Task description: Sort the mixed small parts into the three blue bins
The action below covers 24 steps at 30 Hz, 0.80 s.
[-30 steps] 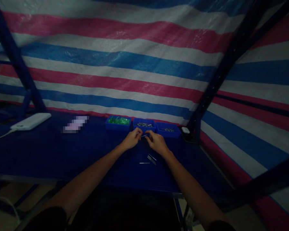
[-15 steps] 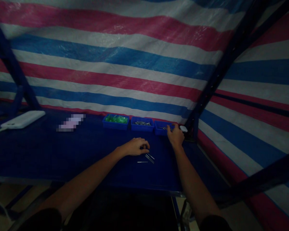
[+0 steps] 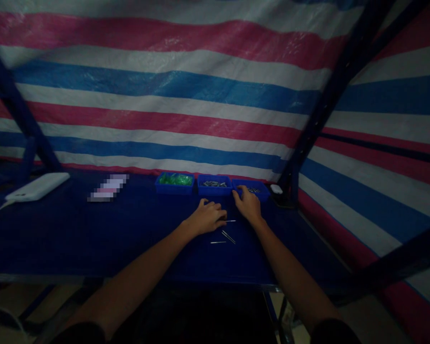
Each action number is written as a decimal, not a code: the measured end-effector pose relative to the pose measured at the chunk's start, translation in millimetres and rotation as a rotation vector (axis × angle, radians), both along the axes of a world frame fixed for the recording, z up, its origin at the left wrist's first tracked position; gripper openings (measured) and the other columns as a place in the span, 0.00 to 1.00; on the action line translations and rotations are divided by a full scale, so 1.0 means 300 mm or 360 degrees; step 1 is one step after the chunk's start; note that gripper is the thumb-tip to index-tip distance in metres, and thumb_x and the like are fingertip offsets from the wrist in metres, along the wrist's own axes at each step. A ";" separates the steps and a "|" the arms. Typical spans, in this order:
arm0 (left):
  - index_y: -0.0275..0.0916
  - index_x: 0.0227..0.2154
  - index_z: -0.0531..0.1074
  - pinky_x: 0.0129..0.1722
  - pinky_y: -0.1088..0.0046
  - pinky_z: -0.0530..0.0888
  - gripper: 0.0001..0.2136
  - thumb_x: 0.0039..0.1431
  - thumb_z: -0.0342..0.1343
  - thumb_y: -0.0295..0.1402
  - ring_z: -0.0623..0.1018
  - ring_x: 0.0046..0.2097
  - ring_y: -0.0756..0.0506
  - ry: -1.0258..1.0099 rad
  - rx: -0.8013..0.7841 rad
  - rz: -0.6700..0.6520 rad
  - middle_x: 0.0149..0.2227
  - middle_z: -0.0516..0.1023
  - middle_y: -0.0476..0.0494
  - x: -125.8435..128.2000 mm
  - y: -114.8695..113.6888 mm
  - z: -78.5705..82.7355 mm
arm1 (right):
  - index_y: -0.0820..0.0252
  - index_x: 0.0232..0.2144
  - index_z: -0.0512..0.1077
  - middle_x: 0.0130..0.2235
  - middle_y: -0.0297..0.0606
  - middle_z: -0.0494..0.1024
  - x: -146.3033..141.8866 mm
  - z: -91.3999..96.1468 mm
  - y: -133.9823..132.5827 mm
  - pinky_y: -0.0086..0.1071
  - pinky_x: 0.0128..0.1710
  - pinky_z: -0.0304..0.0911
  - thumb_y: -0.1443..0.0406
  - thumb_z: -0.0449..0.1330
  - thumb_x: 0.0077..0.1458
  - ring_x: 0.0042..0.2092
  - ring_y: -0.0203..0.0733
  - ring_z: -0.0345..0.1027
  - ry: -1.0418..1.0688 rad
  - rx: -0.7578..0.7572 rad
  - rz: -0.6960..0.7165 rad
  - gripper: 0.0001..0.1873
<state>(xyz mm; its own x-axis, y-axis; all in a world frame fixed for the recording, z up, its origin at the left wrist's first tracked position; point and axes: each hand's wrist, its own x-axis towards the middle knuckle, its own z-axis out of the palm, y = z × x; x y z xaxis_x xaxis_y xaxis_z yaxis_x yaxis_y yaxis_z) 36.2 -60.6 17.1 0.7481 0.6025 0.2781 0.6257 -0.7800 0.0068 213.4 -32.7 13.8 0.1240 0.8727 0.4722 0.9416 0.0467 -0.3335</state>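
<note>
My left hand [image 3: 208, 217] is low over the blue table, its thumb and fingers closed on one end of a thin metal rod [image 3: 231, 220] that points right. Just below it lie two more thin metal rods [image 3: 228, 237], side by side on a slant, and a single rod [image 3: 218, 242] lying level. My right hand [image 3: 249, 205] is at the front left edge of the right blue bin [image 3: 261, 195], which contains small metal pieces. Its fingers are curled, thumb near the index finger; anything between them is too small or dark to make out.
Left of that bin stand a blue bin [image 3: 215, 191] of short metal parts and another [image 3: 174, 190] with green plastic bags. A white power bank [image 3: 37, 187] with a cable and a blurred flat item [image 3: 109, 187] lie left. A small white case [image 3: 276, 189] sits by the right post.
My right hand has drawn back from inside the right bin, toward the left and nearer. My left hand has picked up one of the rods from the group on the table.
</note>
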 end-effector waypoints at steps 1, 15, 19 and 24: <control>0.42 0.35 0.69 0.47 0.56 0.56 0.08 0.58 0.47 0.38 0.69 0.42 0.44 0.0018 0.0017 0.0000 0.37 0.72 0.46 0.004 -0.009 0.000 | 0.57 0.45 0.66 0.28 0.36 0.74 0.001 0.000 -0.001 0.28 0.28 0.54 0.54 0.47 0.57 0.30 0.39 0.68 0.0024 0.0036 0.0050 0.19; 0.36 0.40 0.64 0.46 0.55 0.60 0.13 0.60 0.42 0.38 0.66 0.47 0.40 -0.0075 -0.0159 0.0355 0.43 0.69 0.38 -0.069 0.033 -0.030 | 0.56 0.37 0.71 0.25 0.31 0.73 -0.095 0.003 -0.059 0.25 0.26 0.52 0.56 0.48 0.57 0.26 0.33 0.65 0.0005 -0.0220 0.0791 0.15; 0.40 0.43 0.64 0.45 0.57 0.61 0.15 0.57 0.47 0.42 0.66 0.47 0.40 -0.0117 -0.0226 0.0323 0.43 0.69 0.41 -0.071 0.055 -0.038 | 0.56 0.37 0.71 0.24 0.32 0.73 -0.088 -0.006 -0.054 0.25 0.25 0.52 0.55 0.49 0.56 0.26 0.33 0.65 0.0034 -0.0336 0.0818 0.16; 0.42 0.40 0.68 0.42 0.58 0.62 0.11 0.57 0.48 0.39 0.67 0.45 0.41 -0.0141 -0.0326 0.0358 0.41 0.69 0.43 -0.057 0.062 -0.054 | 0.58 0.37 0.71 0.21 0.31 0.71 -0.074 -0.013 -0.042 0.25 0.23 0.52 0.54 0.52 0.53 0.23 0.33 0.63 0.0130 -0.0348 0.0856 0.17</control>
